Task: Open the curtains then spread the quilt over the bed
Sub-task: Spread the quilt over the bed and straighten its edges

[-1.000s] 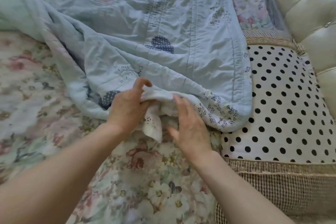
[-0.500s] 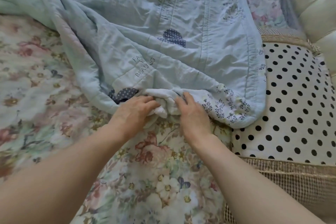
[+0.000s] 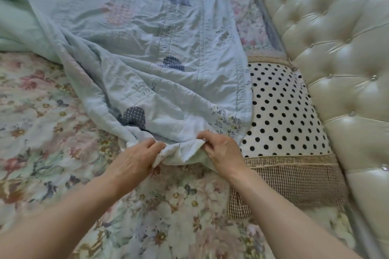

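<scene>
Left hand (image 3: 134, 159): lower centre of the frame, back of the hand up, fingers (image 3: 150, 144) curled down and pinching the near edge of the quilt; bare forearm running in from the lower left corner.
Right hand (image 3: 224, 152): just right of centre, knuckles up, fingers curled and gripping the same edge, thumb side turned toward the left hand; forearm slanting in from the lower right.
Between the hands: a short span of the quilt's white underside, turned up and sagging in a fold, hands near each other but not touching.
Quilt (image 3: 147, 48): pale blue, stitched in lines, with dark dotted patches and printed letters; covering the upper centre and upper left of the frame, rumpled and bunched along its left side, near corner folded over at the hands, right border lying over the edge of the pillow.
Bed (image 3: 52, 122): floral sheet bare across the left side and the bottom of the frame, quilt lying on it.
Pillow (image 3: 284, 111): white with black dots, woven tan border, right of centre, against the headboard.
Headboard (image 3: 336, 38): cream, tufted with buttons, filling the right side.
</scene>
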